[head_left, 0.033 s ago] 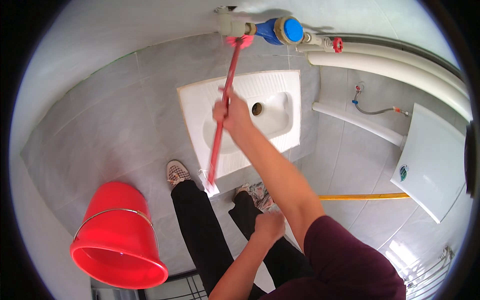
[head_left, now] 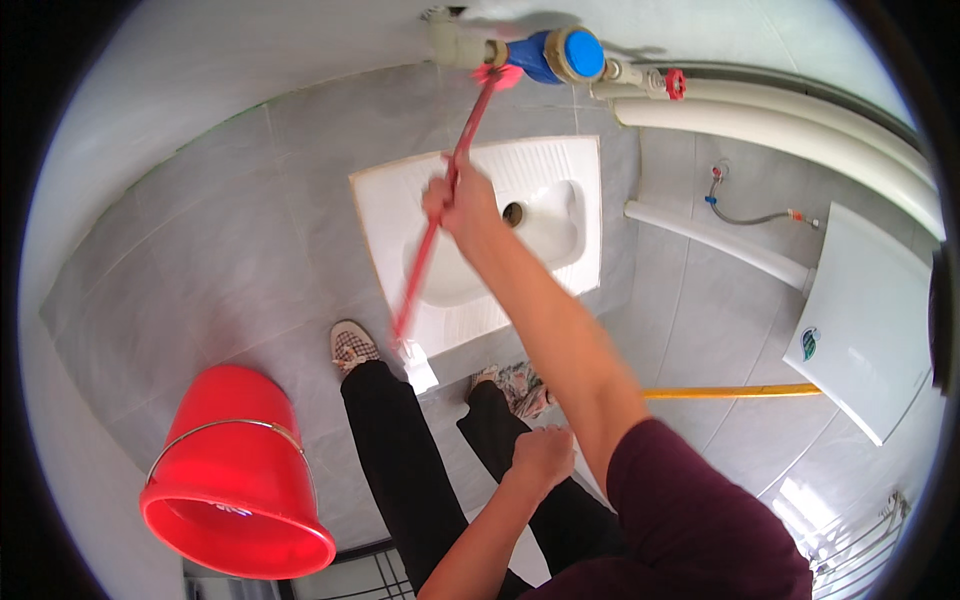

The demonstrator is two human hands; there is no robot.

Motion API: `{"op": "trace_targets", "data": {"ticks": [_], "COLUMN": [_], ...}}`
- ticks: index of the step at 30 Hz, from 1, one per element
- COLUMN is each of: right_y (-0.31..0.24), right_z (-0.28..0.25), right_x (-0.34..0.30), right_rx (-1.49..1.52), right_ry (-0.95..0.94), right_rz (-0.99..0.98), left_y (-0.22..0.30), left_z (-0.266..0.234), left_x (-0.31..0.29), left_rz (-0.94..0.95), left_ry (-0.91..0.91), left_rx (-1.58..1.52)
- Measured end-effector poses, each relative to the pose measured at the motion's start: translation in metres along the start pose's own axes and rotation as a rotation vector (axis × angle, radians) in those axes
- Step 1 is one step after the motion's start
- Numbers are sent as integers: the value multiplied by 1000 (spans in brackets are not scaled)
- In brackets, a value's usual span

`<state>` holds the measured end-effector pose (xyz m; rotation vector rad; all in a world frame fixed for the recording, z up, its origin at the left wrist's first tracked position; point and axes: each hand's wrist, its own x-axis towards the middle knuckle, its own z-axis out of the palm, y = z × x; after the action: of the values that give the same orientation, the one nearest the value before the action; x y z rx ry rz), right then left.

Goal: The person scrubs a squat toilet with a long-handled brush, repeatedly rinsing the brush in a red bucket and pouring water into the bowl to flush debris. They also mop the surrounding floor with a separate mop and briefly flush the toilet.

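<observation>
Over the left part of the white toilet pan [head_left: 390, 195], the right grip [head_left: 465, 205] has its fingers curled tight round a red pole [head_left: 472, 125]. The pole slants over the pan: its low end, a bit blurry, is by the pan's near left corner, & its top end sticks out past the pan's far side. A pink tuft [head_left: 500, 77] is on that top end, w/ a blue meter [head_left: 540, 62] just beside it. Can't tell what the tuft touches, b/c it's part hidden. On the near side of the pan, the left grip [head_left: 545, 460] is balled up; can't tell if anything's inside.

Step in hand, prob: rubbing w/ the tuft past the pan's far side. I'd say the next move calls for a firm hold & short, careful pushes, so the tuft doesn't bump the meter.

Other stuff: a big red bucket [head_left: 235, 390] is left of the pan, on its near side. A small white thing [head_left: 420, 372] is just by the pan's near left corner; dunno what it is. A yellow stick [head_left: 735, 392] is to the pan's right, on the near side. Way right of the pan is a white box [head_left: 865, 310].
</observation>
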<state>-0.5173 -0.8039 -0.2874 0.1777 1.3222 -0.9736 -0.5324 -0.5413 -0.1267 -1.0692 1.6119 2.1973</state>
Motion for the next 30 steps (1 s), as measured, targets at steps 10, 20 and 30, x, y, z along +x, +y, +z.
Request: {"op": "trace_targets", "data": {"ticks": [10, 20, 30], "right_y": [68, 82, -20], "right_z": [58, 83, -45], "right_x": [-9, -7, 36], "right_rx": [206, 196, -119], "right_ry": [8, 64, 153], "right_rz": [267, 107, -90], "left_y": [4, -9, 13], "left_z": [31, 55, 24], "left_x": [6, 21, 15], "left_rz": [150, 231, 80], "left_ry": [272, 409, 201], "left_rx": [-209, -184, 24]}}
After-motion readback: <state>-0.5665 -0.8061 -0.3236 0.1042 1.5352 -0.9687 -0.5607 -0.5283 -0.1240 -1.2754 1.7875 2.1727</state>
